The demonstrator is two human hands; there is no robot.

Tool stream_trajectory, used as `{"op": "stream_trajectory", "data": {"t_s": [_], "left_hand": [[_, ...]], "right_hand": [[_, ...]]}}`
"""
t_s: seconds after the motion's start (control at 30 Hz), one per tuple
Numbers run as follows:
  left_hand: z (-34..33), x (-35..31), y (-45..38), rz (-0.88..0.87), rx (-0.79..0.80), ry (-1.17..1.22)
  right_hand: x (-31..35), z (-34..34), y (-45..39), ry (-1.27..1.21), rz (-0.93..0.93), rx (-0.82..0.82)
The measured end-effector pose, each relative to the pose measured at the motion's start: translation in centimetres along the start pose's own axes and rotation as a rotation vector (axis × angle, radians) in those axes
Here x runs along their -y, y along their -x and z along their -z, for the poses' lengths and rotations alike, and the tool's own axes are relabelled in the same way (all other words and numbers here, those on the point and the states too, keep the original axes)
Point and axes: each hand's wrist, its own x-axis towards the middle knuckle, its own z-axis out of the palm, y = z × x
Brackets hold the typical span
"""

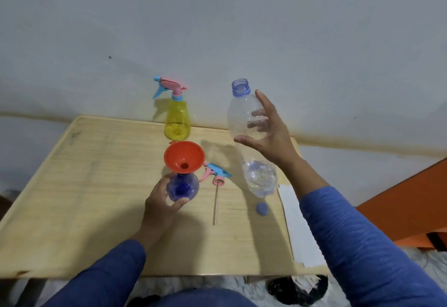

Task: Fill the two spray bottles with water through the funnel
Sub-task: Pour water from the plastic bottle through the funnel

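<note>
A blue spray bottle (182,187) stands on the wooden table (96,185) with an orange funnel (184,157) in its neck. My left hand (162,200) grips the bottle's body from the near side. Its pink and blue spray head (216,173) with the long tube lies on the table just to the right. A yellow spray bottle (177,119) with its spray head on stands at the table's back edge. My right hand (268,132) holds a clear water bottle (251,137) upright, open-necked, with a little water at its bottom.
The water bottle's blue cap (262,209) lies on the table near the right edge. A white strip (295,222) runs along the table's right side. An orange surface (406,210) is at the right. A pale wall rises behind the table.
</note>
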Motion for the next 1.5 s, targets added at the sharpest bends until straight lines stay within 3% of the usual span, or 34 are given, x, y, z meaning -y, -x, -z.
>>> {"op": "stream_trajectory", "data": {"t_s": [0.27, 0.63, 0.87, 1.5], "left_hand": [[0.0, 0.0, 0.3, -0.02, -0.043, 0.058], [-0.1, 0.5, 0.0, -0.041, -0.049, 0.023], [-0.2, 0.6, 0.0, -0.034, -0.046, 0.024], [-0.3, 0.7, 0.0, -0.049, -0.067, 0.029]], "right_hand": [[1.5, 1.0, -1.5, 0.267, 0.004, 0.462], [2.4, 0.8, -2.0, 0.504, -0.013, 0.743], [2.8, 0.5, -2.3, 0.631, -0.039, 0.839], [3.4, 0.1, -2.8, 0.859, 0.056, 0.884]]}}
